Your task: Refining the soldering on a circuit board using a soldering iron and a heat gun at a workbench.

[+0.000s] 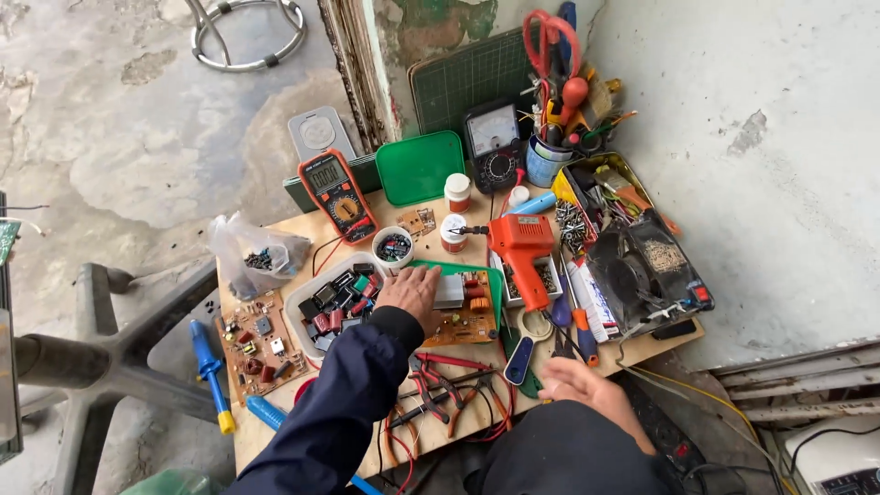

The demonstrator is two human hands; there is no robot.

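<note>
Head view: our left hand (410,291) lies flat, fingers spread, on the orange circuit board (466,316), prob. pinning it so it can't slide; nothing gripped. Board sits mid-bench, just below the orange solder gun (521,249), w/ the tray of components (332,302) touching its left side for easy reach. Right hand (587,387) rests open & empty below-right of the board, near the pliers (449,380).

Orange solder gun (520,249) and pliers (445,385) crowd the board; floor (137,137) left lies open.
</note>
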